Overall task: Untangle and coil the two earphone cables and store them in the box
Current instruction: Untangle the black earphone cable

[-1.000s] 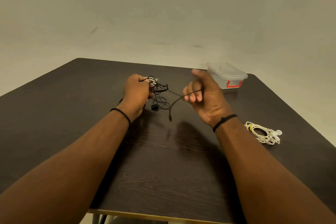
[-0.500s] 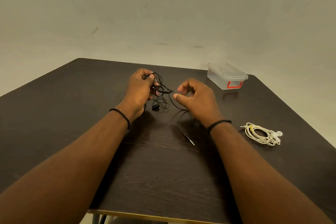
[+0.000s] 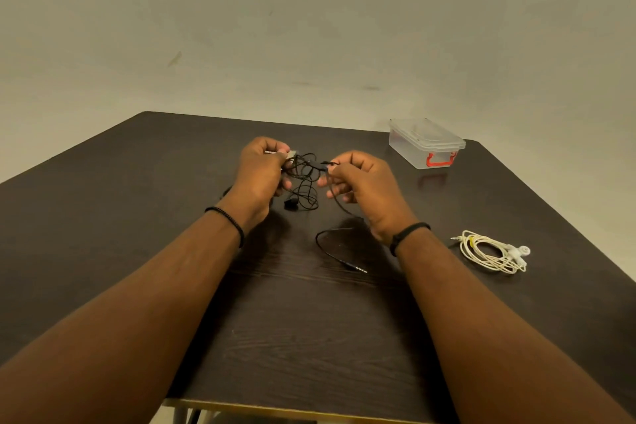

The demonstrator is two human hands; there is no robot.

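Note:
A tangled black earphone cable (image 3: 304, 179) hangs between my two hands above the dark table (image 3: 137, 203). My left hand (image 3: 260, 175) pinches one side of the tangle at its fingertips. My right hand (image 3: 361, 186) pinches a small black piece of the same cable. From my right hand the cable's tail drops to the table and ends in the jack plug (image 3: 356, 267). One black earbud (image 3: 290, 204) rests on the table under the tangle. A coiled white earphone cable (image 3: 492, 253) lies to the right. The clear box (image 3: 425, 143) with a red latch stands shut at the back right.
The table's near edge runs along the bottom of the view, its right edge just beyond the white coil. A plain wall stands behind the table.
My right hand let the cable's tail fall, so the plug now lies on the table, then moved back in to the tangle and pinched it close to my left hand.

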